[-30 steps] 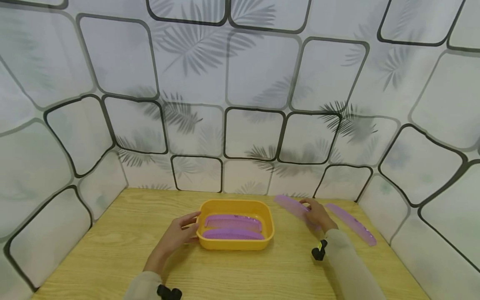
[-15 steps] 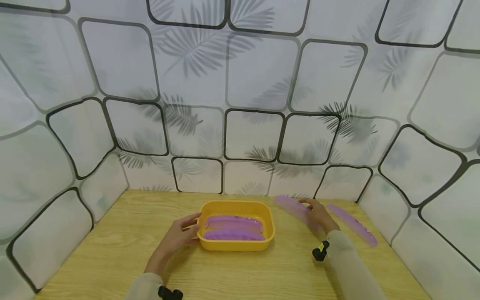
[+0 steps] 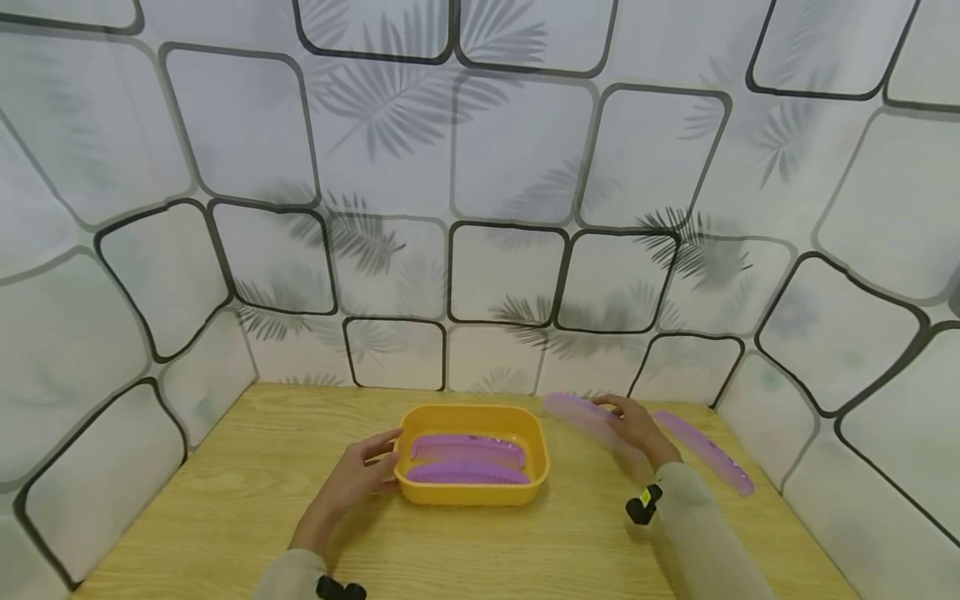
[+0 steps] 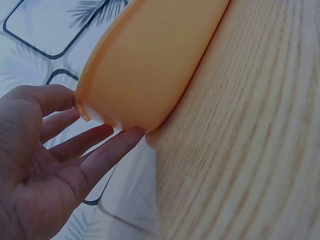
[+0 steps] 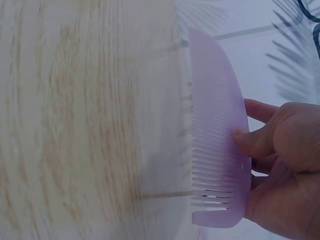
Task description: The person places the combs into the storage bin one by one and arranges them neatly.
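Observation:
My left hand (image 3: 357,477) rests its spread fingers against the left end of a yellow plastic tub (image 3: 472,495). In the left wrist view, the fingertips touch the outer wall of the tub from the rim down to near the table. Two purple combs lie inside, a farther comb (image 3: 468,446) and a nearer comb (image 3: 467,473). To the right of the tub, my right hand (image 3: 633,427) pinches a third purple comb (image 5: 212,120) by its curved back, thumb on one side and fingers behind. Its teeth face away from the palm.
Another purple comb (image 3: 705,450) lies on the wooden table (image 3: 480,550), right of my right hand. Patterned white cloth walls (image 3: 510,267) enclose the table at the back and on both sides.
The comb in my right hand has shifted slightly to the left and looks blurred. My left hand keeps its touch on the tub. The head view has tilted up a little.

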Action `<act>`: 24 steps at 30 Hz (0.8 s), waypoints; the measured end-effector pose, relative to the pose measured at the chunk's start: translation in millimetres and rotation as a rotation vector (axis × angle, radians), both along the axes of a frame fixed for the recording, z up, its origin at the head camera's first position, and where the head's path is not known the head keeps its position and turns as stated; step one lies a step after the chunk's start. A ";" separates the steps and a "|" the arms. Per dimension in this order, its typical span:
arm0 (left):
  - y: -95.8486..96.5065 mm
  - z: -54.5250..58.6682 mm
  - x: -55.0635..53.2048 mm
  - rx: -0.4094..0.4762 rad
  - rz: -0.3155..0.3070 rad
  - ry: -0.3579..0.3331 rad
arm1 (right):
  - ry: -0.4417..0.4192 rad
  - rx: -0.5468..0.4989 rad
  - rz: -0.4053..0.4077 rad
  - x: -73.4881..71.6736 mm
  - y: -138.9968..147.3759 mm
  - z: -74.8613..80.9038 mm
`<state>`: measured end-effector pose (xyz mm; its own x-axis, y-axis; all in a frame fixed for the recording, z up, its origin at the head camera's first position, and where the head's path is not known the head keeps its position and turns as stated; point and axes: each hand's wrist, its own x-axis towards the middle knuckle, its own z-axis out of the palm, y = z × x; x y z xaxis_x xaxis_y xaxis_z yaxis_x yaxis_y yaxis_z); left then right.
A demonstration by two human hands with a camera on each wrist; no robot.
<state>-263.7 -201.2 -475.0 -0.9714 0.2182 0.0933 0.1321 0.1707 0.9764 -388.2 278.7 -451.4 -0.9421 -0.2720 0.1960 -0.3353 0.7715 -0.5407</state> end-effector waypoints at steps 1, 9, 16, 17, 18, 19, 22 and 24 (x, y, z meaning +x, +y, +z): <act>0.0 -0.2 0.1 -0.001 -0.002 0.000 | -0.008 -0.002 0.005 1.5 -0.7 1.4; 0.4 0.6 1.8 -0.005 -0.006 -0.002 | 0.013 0.014 0.047 6.7 -3.9 8.6; -0.5 -0.4 2.1 -0.002 -0.004 -0.009 | 0.029 0.018 0.087 9.8 -6.6 18.6; -0.6 -0.5 1.9 -0.004 0.000 -0.011 | 0.030 0.020 0.084 10.2 -6.9 20.3; -0.5 -0.4 1.7 -0.002 0.004 -0.013 | 0.032 0.025 0.086 10.5 -7.0 22.0; -0.5 -0.5 1.3 -0.005 0.005 -0.014 | 0.028 0.026 0.084 10.9 -7.2 23.6; -0.5 -0.4 0.2 -0.004 0.010 -0.016 | 0.019 0.033 0.074 12.5 -7.9 26.7; -0.6 -0.6 -0.5 0.000 0.005 -0.016 | 0.018 0.047 0.077 14.2 -8.0 28.3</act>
<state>-264.2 -201.7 -475.6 -0.9739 0.2133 0.0775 0.1154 0.1716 0.9784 -374.0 270.7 -423.1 -0.9146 -0.3527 0.1977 -0.4036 0.7676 -0.4979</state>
